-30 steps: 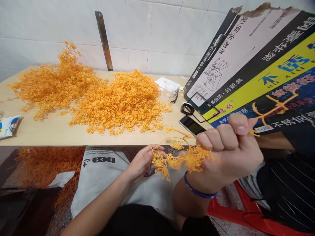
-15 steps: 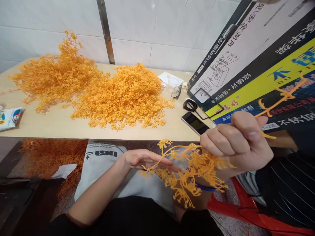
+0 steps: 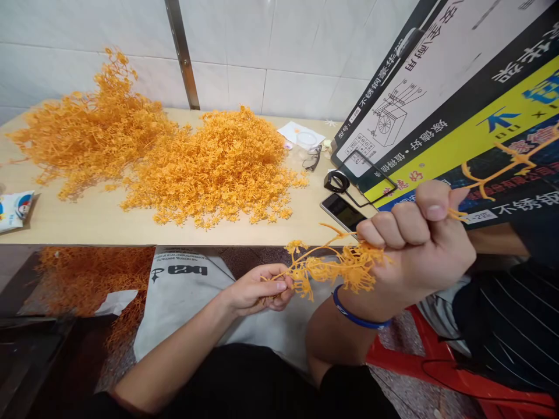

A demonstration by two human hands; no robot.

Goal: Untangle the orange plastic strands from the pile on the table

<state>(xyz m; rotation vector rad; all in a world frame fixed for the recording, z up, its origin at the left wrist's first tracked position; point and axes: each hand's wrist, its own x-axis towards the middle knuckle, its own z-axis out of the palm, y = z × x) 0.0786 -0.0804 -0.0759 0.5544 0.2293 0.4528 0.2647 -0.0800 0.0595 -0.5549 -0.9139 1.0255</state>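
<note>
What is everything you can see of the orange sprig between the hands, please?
The orange sprig looks plastic, with thin, curved stems and small, spiky, flower-like heads. In front of the table, it spans sideways: the right hand grips one side in a fist; the left hand pinches the other. The part inside the fist is hidden.

from my end this looks like a small makeshift workroom, though i cannot tell whether it belongs to a home or a shop. orange plastic sprigs (image 3: 218, 169) lie heaped in bulk on a plain desk (image 3: 87, 224) against a tiled wall (image 3: 244, 58). a printed carton (image 3: 388, 125) leans there, a phone (image 3: 343, 210) lies nearby, and i see a red plastic seat (image 3: 463, 375) on speckled floor (image 3: 395, 334).
</note>
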